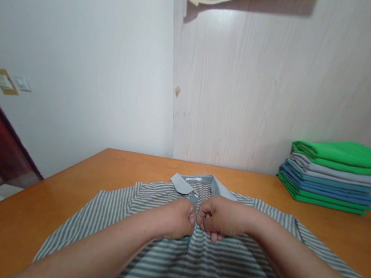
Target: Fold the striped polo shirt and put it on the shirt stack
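Both hands meet knuckle to knuckle at the placket of a striped polo shirt [205, 272] spread flat on the desk [12, 228]; the left hand [180, 218] and the right hand [219, 219] are curled tight, pinching fabric just below the pale collar [183, 183]. A stack of folded clothes [333, 177] sits well beyond the right hand.

neck label [193, 179]: inside collar [181, 184] of striped shirt [192, 265], print too small to read
wall sticker [4, 81]: far left of shirt, beside switch [23, 83], blurred, unreadable
readable text: none
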Demonstrator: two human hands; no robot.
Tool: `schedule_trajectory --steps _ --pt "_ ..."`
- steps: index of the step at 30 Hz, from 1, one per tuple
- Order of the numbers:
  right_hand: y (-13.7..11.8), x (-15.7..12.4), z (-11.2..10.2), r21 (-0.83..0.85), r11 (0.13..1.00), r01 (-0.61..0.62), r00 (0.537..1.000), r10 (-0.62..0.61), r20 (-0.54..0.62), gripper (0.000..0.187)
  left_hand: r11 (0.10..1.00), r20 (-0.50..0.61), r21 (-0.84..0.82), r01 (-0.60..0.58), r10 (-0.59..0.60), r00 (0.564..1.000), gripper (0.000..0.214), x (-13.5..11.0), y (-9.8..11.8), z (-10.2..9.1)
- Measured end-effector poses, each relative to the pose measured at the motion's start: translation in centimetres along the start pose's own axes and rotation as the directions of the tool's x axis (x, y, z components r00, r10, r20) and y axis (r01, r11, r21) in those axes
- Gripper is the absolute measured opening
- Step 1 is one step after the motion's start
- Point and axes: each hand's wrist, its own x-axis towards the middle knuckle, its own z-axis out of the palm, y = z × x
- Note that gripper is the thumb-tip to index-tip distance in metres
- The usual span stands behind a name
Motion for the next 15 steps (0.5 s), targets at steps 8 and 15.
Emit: schedule_trajectory --steps 8,15 --pt "0.8 1.3 0.0 0.189 0.981 0.037 0.999 -0.038 0.001 0.013 0.885 -0.084 -0.433 0.17 -0.228 0.97 0.014 -1.3 0.9 0.9" --pt "0.3 1.6 0.3 0.203 0.979 0.034 0.999 -0.026 -0.039 0.016 0.627 -0.051 -0.767 0.133 -0.266 0.963 0.012 -2.1 0.6 2.4"
